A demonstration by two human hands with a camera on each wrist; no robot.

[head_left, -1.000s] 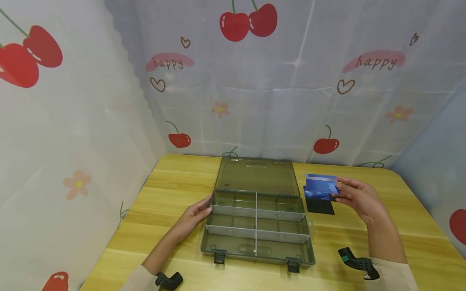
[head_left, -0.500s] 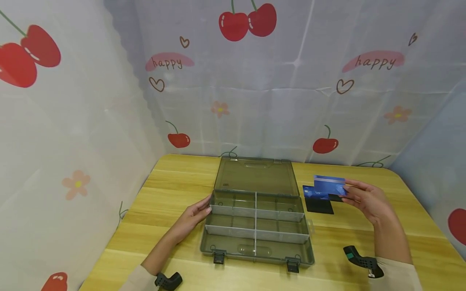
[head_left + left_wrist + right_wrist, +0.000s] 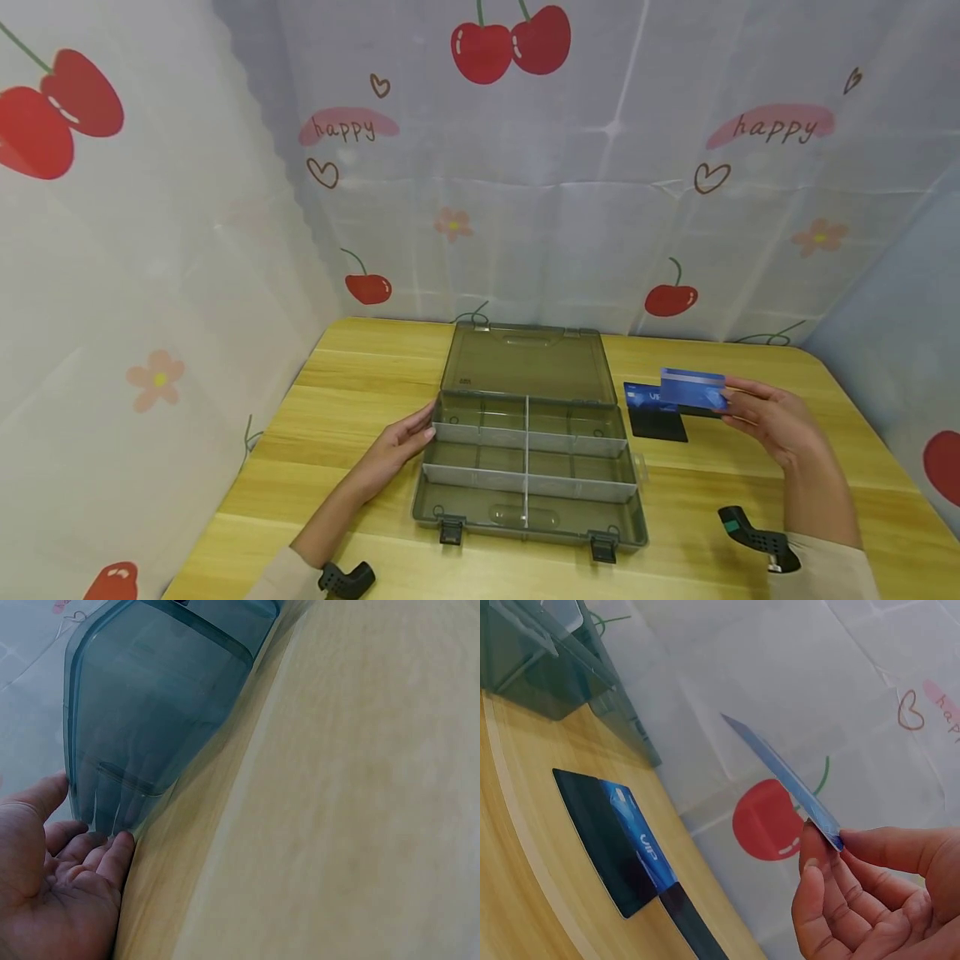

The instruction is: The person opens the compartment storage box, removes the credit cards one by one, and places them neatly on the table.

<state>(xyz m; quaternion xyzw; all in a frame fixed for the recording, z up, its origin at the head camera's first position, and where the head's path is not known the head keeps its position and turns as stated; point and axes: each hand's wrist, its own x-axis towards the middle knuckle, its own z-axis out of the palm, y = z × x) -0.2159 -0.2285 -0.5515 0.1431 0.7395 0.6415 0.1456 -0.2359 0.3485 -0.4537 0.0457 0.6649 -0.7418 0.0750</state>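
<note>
My right hand [image 3: 772, 417] pinches a blue card [image 3: 693, 388] between thumb and fingers, raised above the table's right side. In the right wrist view the card [image 3: 780, 776] shows nearly edge-on. Below and left of it lie a blue card marked VIP [image 3: 639, 396] and a black card [image 3: 658, 424], overlapping. Another black card [image 3: 694, 922] lies beside them in the right wrist view. My left hand [image 3: 395, 450] rests against the left side of a smoky see-through compartment box [image 3: 527, 454]. In the left wrist view its fingertips touch the box's side wall, with the thumb at the rim.
The box's lid [image 3: 530, 362] lies folded back behind it, and pale dividers [image 3: 480, 477] split the inside. Two dark latches [image 3: 451, 531] hang at the front. A cherry-print curtain [image 3: 540, 208] borders the wooden table [image 3: 360, 358] at the back and sides.
My right hand has moved right and slightly nearer with the blue card, uncovering more of the VIP card below. The left hand and the box have stayed in place.
</note>
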